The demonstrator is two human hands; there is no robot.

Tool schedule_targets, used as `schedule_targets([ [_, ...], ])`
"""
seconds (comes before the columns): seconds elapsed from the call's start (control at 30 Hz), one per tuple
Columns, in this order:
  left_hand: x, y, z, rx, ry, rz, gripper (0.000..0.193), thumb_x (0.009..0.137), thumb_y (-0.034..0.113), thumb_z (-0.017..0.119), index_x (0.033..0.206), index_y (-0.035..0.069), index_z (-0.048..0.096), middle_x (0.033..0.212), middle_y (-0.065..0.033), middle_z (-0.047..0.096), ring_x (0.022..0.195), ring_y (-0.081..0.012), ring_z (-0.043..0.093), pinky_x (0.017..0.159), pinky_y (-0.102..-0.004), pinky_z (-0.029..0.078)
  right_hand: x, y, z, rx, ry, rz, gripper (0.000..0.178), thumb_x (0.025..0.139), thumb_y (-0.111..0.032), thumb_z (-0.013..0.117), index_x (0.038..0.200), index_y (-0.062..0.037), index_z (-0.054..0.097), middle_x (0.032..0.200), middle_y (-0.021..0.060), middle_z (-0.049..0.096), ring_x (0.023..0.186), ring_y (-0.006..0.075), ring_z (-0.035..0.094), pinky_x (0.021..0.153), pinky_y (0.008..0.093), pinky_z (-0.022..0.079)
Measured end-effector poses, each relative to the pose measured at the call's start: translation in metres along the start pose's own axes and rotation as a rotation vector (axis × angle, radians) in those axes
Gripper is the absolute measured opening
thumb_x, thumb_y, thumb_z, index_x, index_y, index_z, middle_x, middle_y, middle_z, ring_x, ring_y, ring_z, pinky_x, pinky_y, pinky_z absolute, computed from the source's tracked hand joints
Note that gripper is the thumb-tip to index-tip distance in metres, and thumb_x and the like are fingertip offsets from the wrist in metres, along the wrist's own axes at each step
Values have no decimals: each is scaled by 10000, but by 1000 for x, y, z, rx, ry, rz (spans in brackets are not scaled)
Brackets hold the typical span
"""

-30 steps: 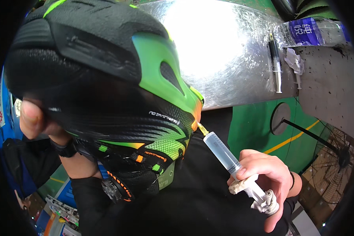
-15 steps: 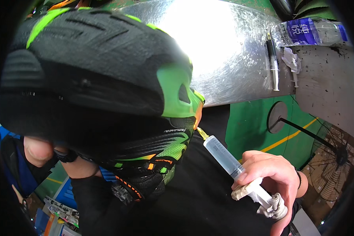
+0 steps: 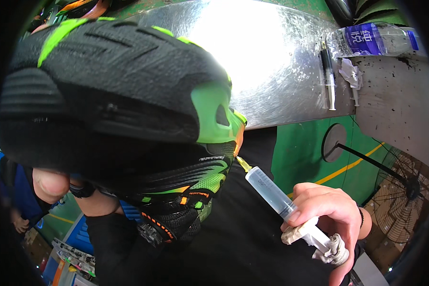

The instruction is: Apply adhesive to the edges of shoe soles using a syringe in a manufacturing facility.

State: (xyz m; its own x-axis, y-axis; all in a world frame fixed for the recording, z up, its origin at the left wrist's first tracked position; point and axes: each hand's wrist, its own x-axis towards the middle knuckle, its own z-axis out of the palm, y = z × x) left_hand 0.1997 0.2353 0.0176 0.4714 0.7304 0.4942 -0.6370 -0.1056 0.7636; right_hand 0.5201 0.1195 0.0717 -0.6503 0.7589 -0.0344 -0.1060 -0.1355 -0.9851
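A black shoe (image 3: 128,95) with bright green and orange trim fills the left side, its treaded sole turned upward. My left hand (image 3: 52,183), mostly hidden behind the shoe, grips it from below; only part of a finger or thumb shows, near a dark wristband. In my right hand (image 3: 326,207) is a clear syringe (image 3: 270,191) holding pale liquid, its flange and plunger end wrapped in whitish tape. The syringe's yellow needle hub (image 3: 243,164) points up and left, with its tip at the shoe's edge, where the sole meets the orange-green upper.
Beyond the shoe lies a shiny metal tabletop (image 3: 271,105). On it are a dark-filled syringe (image 3: 328,76), a paper-wrapped syringe (image 3: 352,76) and a clear bottle with a purple label (image 3: 367,39). A black fan (image 3: 405,205) stands at right; another person's hand (image 3: 20,223) shows at far left.
The shoe has tilted slightly, and the syringe has shifted a little with its tip still at the shoe's edge. At far left, another person's hand has come into clearer view.
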Motion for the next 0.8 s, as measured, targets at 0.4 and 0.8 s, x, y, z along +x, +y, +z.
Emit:
schedule_targets([
  [0.4,-3,-5,-2,3,166,45,704,764,365,661,1318,27,391,1291,-131,452,1168,-293,446,1003,-429,367,-3,12,3,9,18,-68,844,682,-612,687,1136,85,542,1014,178,626,820,270,608,650,332,426],
  [0.8,-20,11,-23,46,400,67,539,867,331,488,1232,-65,480,1213,-167,555,1100,-257,546,968,-383,417,-2,48,1,92,56,-207,862,547,-589,800,1139,-19,539,942,171,643,705,201,563,607,297,339],
])
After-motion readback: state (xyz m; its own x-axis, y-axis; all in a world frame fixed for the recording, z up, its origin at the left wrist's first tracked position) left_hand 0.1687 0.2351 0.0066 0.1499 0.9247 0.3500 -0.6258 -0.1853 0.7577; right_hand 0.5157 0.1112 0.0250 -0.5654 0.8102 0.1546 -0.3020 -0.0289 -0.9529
